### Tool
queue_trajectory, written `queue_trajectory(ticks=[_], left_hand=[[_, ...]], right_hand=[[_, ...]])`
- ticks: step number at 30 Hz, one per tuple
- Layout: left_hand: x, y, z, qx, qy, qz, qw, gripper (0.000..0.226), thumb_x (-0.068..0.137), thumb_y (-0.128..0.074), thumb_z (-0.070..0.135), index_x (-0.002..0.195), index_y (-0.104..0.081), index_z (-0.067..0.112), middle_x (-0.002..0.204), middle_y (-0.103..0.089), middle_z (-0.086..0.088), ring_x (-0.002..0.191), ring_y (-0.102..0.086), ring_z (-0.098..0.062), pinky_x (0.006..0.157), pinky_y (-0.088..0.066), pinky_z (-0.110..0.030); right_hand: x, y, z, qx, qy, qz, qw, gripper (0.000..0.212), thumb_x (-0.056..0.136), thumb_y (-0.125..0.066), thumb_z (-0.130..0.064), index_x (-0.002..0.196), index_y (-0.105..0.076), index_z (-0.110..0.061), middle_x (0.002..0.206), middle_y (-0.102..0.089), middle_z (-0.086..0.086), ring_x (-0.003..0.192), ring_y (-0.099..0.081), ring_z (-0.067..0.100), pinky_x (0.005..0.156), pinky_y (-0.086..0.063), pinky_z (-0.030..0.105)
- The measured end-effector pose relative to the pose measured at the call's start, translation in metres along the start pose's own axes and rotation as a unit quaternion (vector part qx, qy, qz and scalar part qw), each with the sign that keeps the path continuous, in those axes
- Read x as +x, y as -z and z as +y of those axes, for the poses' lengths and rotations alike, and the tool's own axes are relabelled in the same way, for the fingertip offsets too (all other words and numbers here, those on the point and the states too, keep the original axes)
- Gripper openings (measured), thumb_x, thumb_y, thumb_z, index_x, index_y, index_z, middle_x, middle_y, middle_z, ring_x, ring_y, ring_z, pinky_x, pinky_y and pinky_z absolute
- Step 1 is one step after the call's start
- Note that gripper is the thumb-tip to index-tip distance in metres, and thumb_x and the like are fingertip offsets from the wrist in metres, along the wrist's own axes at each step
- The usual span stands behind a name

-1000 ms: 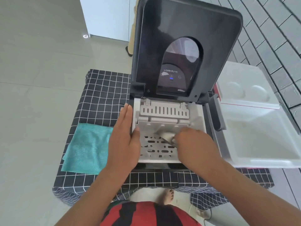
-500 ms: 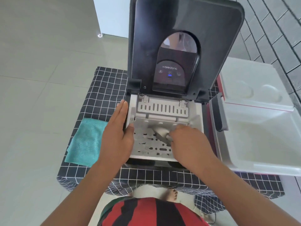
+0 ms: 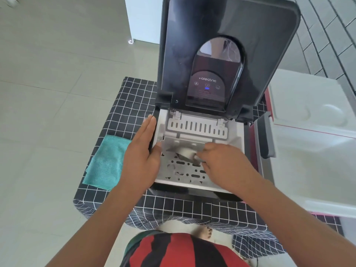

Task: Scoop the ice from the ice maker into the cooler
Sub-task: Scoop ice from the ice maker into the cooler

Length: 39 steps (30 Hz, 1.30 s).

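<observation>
Ice maker (image 3: 227,54) open (lid upright) beside open white cooler (image 3: 312,170).

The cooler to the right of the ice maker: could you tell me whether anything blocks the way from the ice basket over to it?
Nothing visible blocks it. The cooler stands open, lid back, right beside the ice maker. Only its grey handle rises along the near rim, so the scoop in the right hand must lift over that.

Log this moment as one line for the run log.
step: scooping | left hand: flat against ice maker side | right hand: grips scoop in basket | cooler: open, right
</observation>
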<state>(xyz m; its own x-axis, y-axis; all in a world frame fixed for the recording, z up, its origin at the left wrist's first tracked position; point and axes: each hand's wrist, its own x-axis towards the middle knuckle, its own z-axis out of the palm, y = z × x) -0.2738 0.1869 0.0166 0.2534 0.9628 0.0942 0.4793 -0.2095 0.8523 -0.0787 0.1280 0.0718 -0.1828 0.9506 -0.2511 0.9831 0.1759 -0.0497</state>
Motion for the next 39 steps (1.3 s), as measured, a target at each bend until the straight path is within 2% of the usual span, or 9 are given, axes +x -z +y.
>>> queue_trajectory(ticks=[5, 9, 14, 17, 21, 24, 29, 35, 39], left_hand=[[0.0, 0.0, 0.0, 0.003, -0.005, 0.004, 1.0, 0.061, 0.095, -0.053, 0.009, 0.15, -0.032, 0.026, 0.156, -0.029, 0.018, 0.142, -0.021, 0.007, 0.115, -0.02, -0.02], [-0.001, 0.0, -0.001, -0.005, -0.001, 0.006, 1.0, 0.061, 0.095, -0.053, 0.01, 0.15, -0.032, 0.028, 0.155, -0.03, 0.019, 0.141, -0.021, 0.008, 0.116, -0.022, -0.025], [-0.001, 0.001, -0.002, 0.015, -0.003, 0.004, 1.0, 0.062, 0.096, -0.053, 0.013, 0.15, -0.03, 0.031, 0.155, -0.028, 0.021, 0.14, -0.018, 0.011, 0.112, -0.018, -0.016], [-0.001, 0.0, -0.003, 0.015, -0.001, 0.002, 1.0, 0.062, 0.096, -0.052, 0.013, 0.15, -0.029, 0.032, 0.156, -0.027, 0.021, 0.141, -0.019, 0.009, 0.112, -0.019, -0.018], [0.0, 0.0, -0.005, 0.0, -0.003, 0.005, 1.0, 0.063, 0.094, -0.053, 0.009, 0.15, -0.031, 0.029, 0.155, -0.03, 0.019, 0.141, -0.021, 0.008, 0.114, -0.021, -0.022], [0.001, -0.001, -0.003, -0.008, -0.002, 0.004, 1.0, 0.062, 0.094, -0.053, 0.009, 0.15, -0.032, 0.027, 0.155, -0.03, 0.018, 0.141, -0.022, 0.007, 0.115, -0.022, -0.024], [0.0, 0.001, -0.002, -0.02, -0.001, 0.001, 1.0, 0.063, 0.09, -0.05, 0.017, 0.15, -0.033, 0.027, 0.155, -0.03, 0.017, 0.142, -0.022, 0.007, 0.115, -0.022, -0.024], [0.001, 0.0, -0.003, -0.024, 0.001, -0.001, 1.0, 0.064, 0.091, -0.051, 0.012, 0.15, -0.032, 0.026, 0.155, -0.029, 0.017, 0.143, -0.021, 0.005, 0.117, -0.021, -0.026], [0.0, 0.001, -0.002, -0.014, -0.004, -0.003, 1.0, 0.064, 0.093, -0.053, 0.007, 0.151, -0.031, 0.024, 0.156, -0.028, 0.017, 0.143, -0.019, 0.006, 0.115, -0.018, -0.018]], right_hand=[[0.01, -0.002, 0.002, -0.031, 0.05, -0.001, 0.998, 0.025, 0.09, -0.054, -0.011, 0.111, -0.064, -0.02, 0.094, -0.051, -0.005, 0.081, -0.056, 0.018, 0.066, -0.053, 0.035], [0.008, 0.009, 0.007, -0.043, 0.139, -0.045, 0.988, 0.03, 0.091, -0.052, -0.012, 0.113, -0.064, -0.028, 0.088, -0.046, -0.009, 0.081, -0.052, 0.016, 0.065, -0.044, 0.031], [-0.012, 0.033, 0.018, -0.067, 0.048, -0.033, 0.996, 0.021, 0.089, -0.053, -0.019, 0.104, -0.066, -0.025, 0.092, -0.06, -0.007, 0.086, -0.062, 0.015, 0.067, -0.053, 0.031], [-0.019, 0.054, 0.024, -0.133, 0.008, -0.068, 0.989, 0.022, 0.077, -0.047, -0.008, 0.085, -0.064, -0.019, 0.086, -0.062, -0.001, 0.083, -0.061, 0.02, 0.058, -0.045, 0.031], [-0.013, 0.061, 0.005, -0.17, 0.038, -0.101, 0.979, 0.031, 0.081, -0.045, -0.006, 0.057, -0.03, -0.019, 0.062, -0.042, -0.002, 0.07, -0.053, 0.024, 0.05, -0.029, 0.026], [0.007, 0.054, -0.008, -0.211, 0.034, -0.115, 0.97, 0.027, 0.081, -0.046, -0.004, 0.058, -0.039, -0.018, 0.061, -0.044, -0.003, 0.062, -0.052, 0.019, 0.054, -0.037, 0.027], [0.031, 0.051, -0.017, -0.204, 0.028, -0.214, 0.955, 0.018, 0.078, -0.049, -0.011, 0.062, -0.049, -0.018, 0.064, -0.05, -0.005, 0.055, -0.048, 0.014, 0.045, -0.031, 0.025], [0.035, 0.052, -0.023, -0.123, 0.029, -0.17, 0.977, 0.016, 0.074, -0.064, -0.025, 0.062, -0.057, -0.019, 0.059, -0.054, -0.005, 0.053, -0.05, 0.013, 0.047, -0.037, 0.024], [0.022, 0.063, -0.007, -0.096, -0.018, -0.143, 0.985, 0.037, 0.081, -0.062, -0.035, 0.057, -0.039, -0.02, 0.06, -0.046, -0.004, 0.052, -0.043, 0.011, 0.047, -0.034, 0.024]])
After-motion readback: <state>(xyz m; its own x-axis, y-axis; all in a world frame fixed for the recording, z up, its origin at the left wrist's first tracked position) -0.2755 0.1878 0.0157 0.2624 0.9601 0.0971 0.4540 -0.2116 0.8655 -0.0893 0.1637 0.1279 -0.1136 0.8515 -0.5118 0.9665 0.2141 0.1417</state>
